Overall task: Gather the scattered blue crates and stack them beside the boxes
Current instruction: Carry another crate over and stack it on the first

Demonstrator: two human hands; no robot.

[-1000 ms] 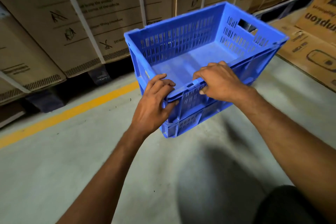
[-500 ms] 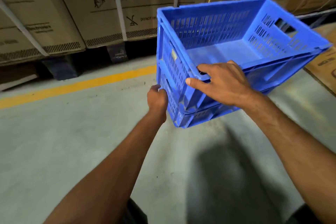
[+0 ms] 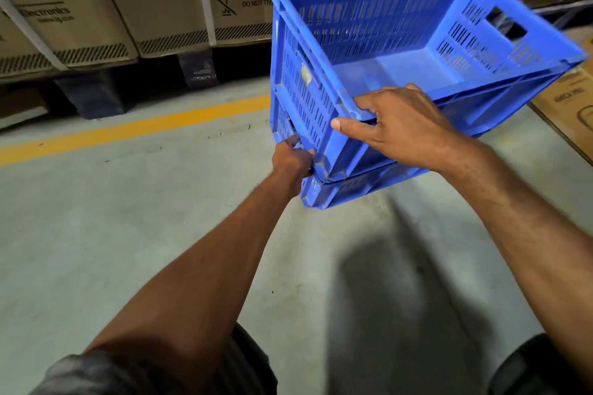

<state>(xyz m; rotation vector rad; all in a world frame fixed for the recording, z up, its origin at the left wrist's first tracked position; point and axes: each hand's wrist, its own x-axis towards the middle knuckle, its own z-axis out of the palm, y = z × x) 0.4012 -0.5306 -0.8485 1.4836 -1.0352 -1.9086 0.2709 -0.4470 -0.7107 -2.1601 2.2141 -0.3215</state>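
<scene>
- Blue crates (image 3: 378, 51): two, nested one inside the other, held off the concrete floor (image 3: 96, 234) and tilted; slotted walls, a cut-out handle in the far end wall, upper crate with nothing in it. They are in the right half of the view, in front of the cardboard boxes (image 3: 134, 3).
- Lower crate (image 3: 340, 191): only its bottom band shows below the upper one.
- Left hand (image 3: 292, 160): curled closed on the near lower corner of the stack, where the two crates meet; fingertips hidden behind the plastic.
- Right hand (image 3: 401, 128): clamped on the near rim of the upper crate, fingers hooked over the edge, thumb pressed along the outer wall.
- Cardboard boxes: a strapped row with printed handling symbols, raised on dark pallet blocks (image 3: 199, 69).
- Yellow line (image 3: 128, 130): painted on the floor, running in front of the boxes.
- Further carton (image 3: 571, 106): at the right edge, just beyond the crates.
</scene>
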